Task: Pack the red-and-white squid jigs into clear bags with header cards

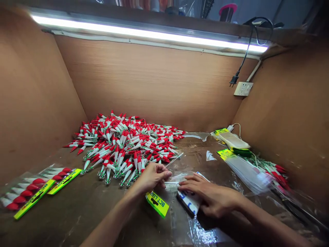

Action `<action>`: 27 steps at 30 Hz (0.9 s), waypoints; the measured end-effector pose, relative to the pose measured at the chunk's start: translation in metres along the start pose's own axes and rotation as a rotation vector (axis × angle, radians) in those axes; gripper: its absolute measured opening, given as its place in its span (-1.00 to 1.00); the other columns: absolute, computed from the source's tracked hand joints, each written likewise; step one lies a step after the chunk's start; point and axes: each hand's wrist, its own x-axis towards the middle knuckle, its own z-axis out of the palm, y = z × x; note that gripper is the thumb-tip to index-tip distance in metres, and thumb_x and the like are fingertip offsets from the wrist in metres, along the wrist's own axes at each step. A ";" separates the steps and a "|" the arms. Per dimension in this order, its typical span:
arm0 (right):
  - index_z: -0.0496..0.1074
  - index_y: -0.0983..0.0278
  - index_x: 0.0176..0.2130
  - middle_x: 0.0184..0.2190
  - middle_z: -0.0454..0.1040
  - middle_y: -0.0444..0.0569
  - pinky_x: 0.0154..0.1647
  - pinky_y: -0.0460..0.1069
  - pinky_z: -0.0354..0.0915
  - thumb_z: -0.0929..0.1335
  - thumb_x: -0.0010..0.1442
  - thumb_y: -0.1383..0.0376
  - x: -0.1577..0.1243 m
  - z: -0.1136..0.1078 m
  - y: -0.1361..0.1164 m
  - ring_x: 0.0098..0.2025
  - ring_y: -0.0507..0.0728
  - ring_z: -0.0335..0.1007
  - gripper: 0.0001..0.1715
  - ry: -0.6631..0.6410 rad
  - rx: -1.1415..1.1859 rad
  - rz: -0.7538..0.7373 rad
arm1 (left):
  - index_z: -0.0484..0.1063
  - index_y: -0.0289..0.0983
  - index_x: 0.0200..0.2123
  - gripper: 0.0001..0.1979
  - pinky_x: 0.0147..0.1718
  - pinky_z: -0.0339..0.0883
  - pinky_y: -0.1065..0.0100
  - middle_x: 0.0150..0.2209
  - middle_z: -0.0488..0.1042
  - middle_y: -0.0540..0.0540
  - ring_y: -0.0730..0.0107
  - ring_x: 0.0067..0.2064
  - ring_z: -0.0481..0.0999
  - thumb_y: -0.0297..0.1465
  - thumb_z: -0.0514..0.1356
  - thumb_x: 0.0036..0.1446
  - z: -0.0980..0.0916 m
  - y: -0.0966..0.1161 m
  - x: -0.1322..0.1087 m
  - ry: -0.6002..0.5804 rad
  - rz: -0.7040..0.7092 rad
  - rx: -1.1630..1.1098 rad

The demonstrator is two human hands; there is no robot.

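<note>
A big heap of red-and-white fishing lures (125, 144) lies at the middle of the bench. Just in front of it my left hand (151, 176) is closed in a pinch on the open end of a clear plastic bag (171, 183) with a yellow header card (157, 203). My right hand (208, 195) lies flat with fingers stretched out, pressing the bag and a white-and-blue card strip (190, 202) under it. Whether a lure is inside the bag I cannot make out.
Two filled bags with yellow headers (36, 188) lie at the front left. A stack of empty clear bags (241, 164) and more lures (275, 173) sit at the right. Brown walls box in the bench; a wall socket (243, 88) and hanging plug are at the back right.
</note>
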 end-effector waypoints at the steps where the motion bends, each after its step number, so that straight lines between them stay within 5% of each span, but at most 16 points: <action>1: 0.16 0.10 0.36 0.34 0.23 0.03 0.39 0.35 -0.10 0.39 -0.08 0.46 -0.010 -0.002 -0.002 0.41 0.39 -0.04 0.05 -0.007 0.028 0.015 | 0.45 -0.35 -0.48 -0.45 -0.63 0.11 0.49 -0.59 0.44 -0.02 0.45 -0.62 0.43 0.08 0.38 -0.11 0.000 -0.001 0.000 -0.015 -0.007 0.001; 6: 0.34 0.03 0.23 0.38 0.17 -0.04 0.39 0.40 -0.10 0.39 0.15 0.35 -0.045 0.011 -0.022 0.44 0.40 -0.12 -0.33 0.077 0.096 0.179 | 0.49 -0.37 -0.42 -0.40 -0.60 0.17 0.49 -0.52 0.52 -0.08 0.46 -0.60 0.47 0.13 0.33 -0.05 0.001 -0.003 -0.003 -0.127 -0.043 -0.023; 9: 0.50 0.11 -0.10 0.29 0.31 0.01 0.39 0.41 -0.09 0.45 0.19 0.13 -0.054 0.035 -0.027 0.39 0.43 0.00 -0.73 0.225 0.018 0.277 | 0.50 -0.37 -0.38 -0.40 -0.60 0.19 0.50 -0.51 0.54 -0.08 0.47 -0.60 0.47 0.13 0.32 -0.04 0.003 -0.007 -0.003 -0.200 -0.078 -0.017; 11: 0.49 0.15 -0.28 0.19 0.40 0.04 0.39 0.42 -0.10 0.46 0.17 0.07 -0.062 0.054 -0.020 0.30 0.43 0.15 -0.78 0.352 -0.071 0.350 | 0.51 -0.37 -0.36 -0.42 -0.59 0.21 0.50 -0.50 0.55 -0.08 0.47 -0.59 0.47 0.11 0.32 -0.02 0.004 -0.012 -0.001 -0.228 -0.094 -0.003; 13: 0.50 0.15 -0.22 0.23 0.34 0.07 0.37 0.42 -0.05 0.45 0.18 0.07 -0.074 0.071 -0.008 0.30 0.44 0.15 -0.76 0.501 -0.169 0.471 | 0.51 -0.36 -0.36 -0.44 -0.59 0.22 0.50 -0.47 0.57 -0.10 0.47 -0.57 0.49 0.10 0.32 0.01 0.005 -0.016 0.000 -0.244 -0.111 0.012; 16: 0.35 0.15 0.16 0.36 0.13 0.15 0.31 0.42 0.08 0.43 0.19 0.06 -0.096 0.084 0.013 0.35 0.50 0.05 -0.40 0.689 -0.264 0.681 | 0.50 -0.35 -0.37 -0.46 -0.59 0.23 0.50 -0.44 0.58 -0.11 0.46 -0.56 0.50 0.08 0.32 0.01 0.006 -0.021 0.001 -0.262 -0.125 0.034; 19: 0.18 0.15 0.29 0.29 0.25 0.17 0.27 0.37 0.17 0.40 0.20 0.06 -0.112 0.077 0.027 0.29 0.45 0.19 -0.24 0.645 -0.204 0.773 | 0.49 -0.35 -0.40 -0.46 -0.60 0.21 0.50 -0.45 0.57 -0.09 0.46 -0.56 0.50 0.08 0.33 0.00 0.007 -0.024 0.001 -0.288 -0.125 0.060; 27: 0.02 0.15 0.39 0.28 0.27 0.12 0.33 0.23 0.13 0.43 0.04 0.34 -0.093 0.036 0.036 0.28 0.32 0.24 0.03 0.575 0.108 0.519 | 0.52 -0.34 -0.43 -0.47 -0.55 0.27 0.45 -0.49 0.54 -0.06 0.42 -0.54 0.49 0.07 0.38 -0.09 0.007 -0.028 0.001 -0.378 -0.177 0.094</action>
